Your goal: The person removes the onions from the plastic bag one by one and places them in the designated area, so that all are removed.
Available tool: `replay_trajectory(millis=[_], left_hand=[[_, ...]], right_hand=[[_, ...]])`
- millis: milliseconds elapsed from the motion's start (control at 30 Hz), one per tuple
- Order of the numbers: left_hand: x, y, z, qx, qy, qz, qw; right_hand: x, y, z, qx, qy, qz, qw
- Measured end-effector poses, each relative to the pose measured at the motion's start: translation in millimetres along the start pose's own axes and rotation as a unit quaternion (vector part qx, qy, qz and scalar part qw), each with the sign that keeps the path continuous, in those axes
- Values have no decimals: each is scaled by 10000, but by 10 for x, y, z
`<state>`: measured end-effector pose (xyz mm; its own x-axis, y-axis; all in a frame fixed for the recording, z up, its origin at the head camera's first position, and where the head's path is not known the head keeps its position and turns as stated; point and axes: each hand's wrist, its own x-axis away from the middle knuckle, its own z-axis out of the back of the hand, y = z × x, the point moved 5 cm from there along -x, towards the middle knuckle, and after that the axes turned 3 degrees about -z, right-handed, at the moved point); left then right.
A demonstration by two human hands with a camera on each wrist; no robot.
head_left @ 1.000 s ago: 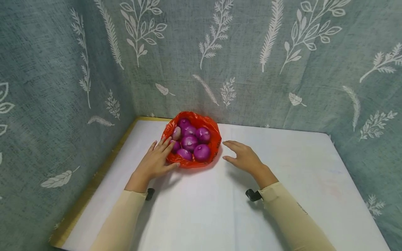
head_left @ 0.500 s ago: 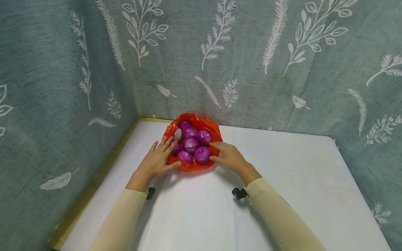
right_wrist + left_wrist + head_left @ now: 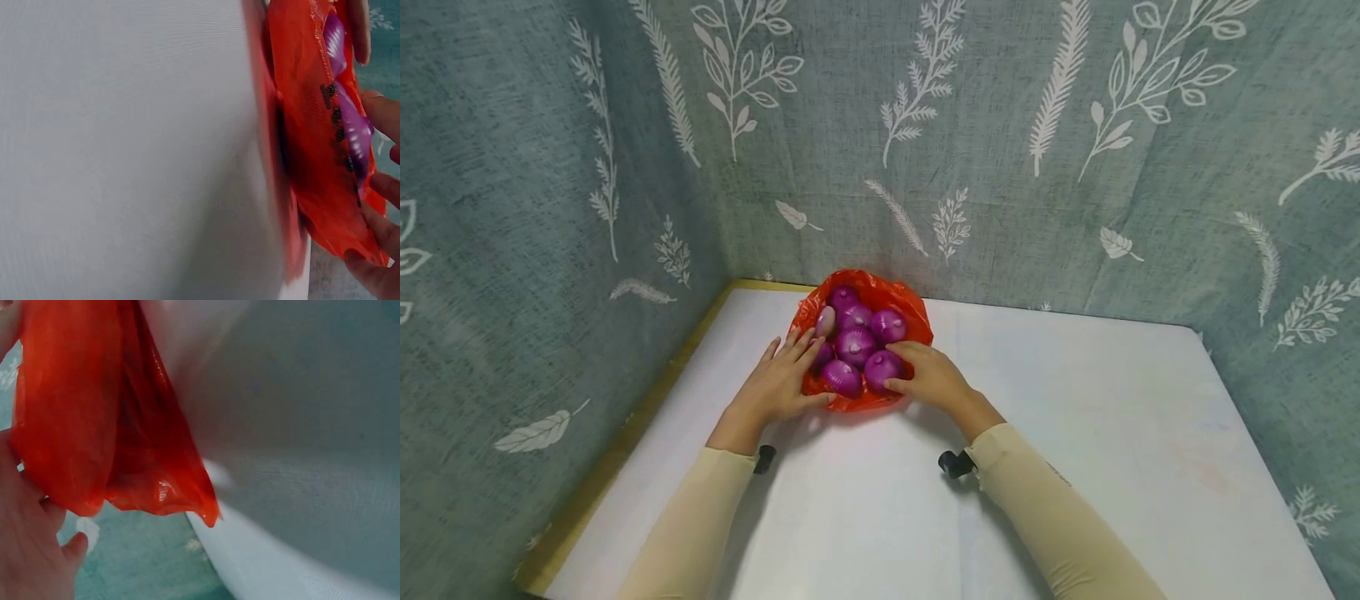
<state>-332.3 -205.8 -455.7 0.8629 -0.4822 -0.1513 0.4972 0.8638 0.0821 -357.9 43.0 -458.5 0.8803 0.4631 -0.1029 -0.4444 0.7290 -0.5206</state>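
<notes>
Leaf-patterned cloth (image 3: pixel 1000 208) backs the white counter (image 3: pixel 1112 433). Left hand (image 3: pixel 778 383) spreads over the left rim of a red bag (image 3: pixel 913 308) holding purple onions (image 3: pixel 855 345); right hand (image 3: pixel 932 375) curls round the near-right onion (image 3: pixel 878 372) inside.

8 onions (image 3: pixel 856 346) visible, 1 bag (image 3: pixel 910 310), 2 hands (image 3: pixel 934 375).

Grey-green leaf-patterned cloth (image 3: pixel 1000 233) hangs behind; white tabletop (image 3: pixel 1112 400) below.

My left hand (image 3: pixel 778 382) holds its fingers spread; my right hand (image 3: pixel 934 375) curves, thumb nearer than fingertips; both forearms (image 3: pixel 696 517) extend from near.
</notes>
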Motion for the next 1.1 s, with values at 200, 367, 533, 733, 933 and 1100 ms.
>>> replay_trajectory(millis=[200,367,533,733,933,1100], left_hand=[[-9,-10,-27,51,-144,154,9998],[-23,-16,-24,69,-136,160,9998],[-16,-16,-34,80,-158,154,9997],[0,-10,-55,115,-141,180,9997],[27,-10,-36,140,-116,179,9997],[34,-22,-30,177,-108,187,9996]], right_hand=[[-34,-1,-54,109,-39,33,9999],[-59,-11,-91,240,-9,122,9996],[-63,10,-132,328,-48,-10,9994],[-62,39,-154,220,3,-179,9996],[-51,59,-166,160,7,-320,9994],[-43,63,-140,64,1,-504,9987]])
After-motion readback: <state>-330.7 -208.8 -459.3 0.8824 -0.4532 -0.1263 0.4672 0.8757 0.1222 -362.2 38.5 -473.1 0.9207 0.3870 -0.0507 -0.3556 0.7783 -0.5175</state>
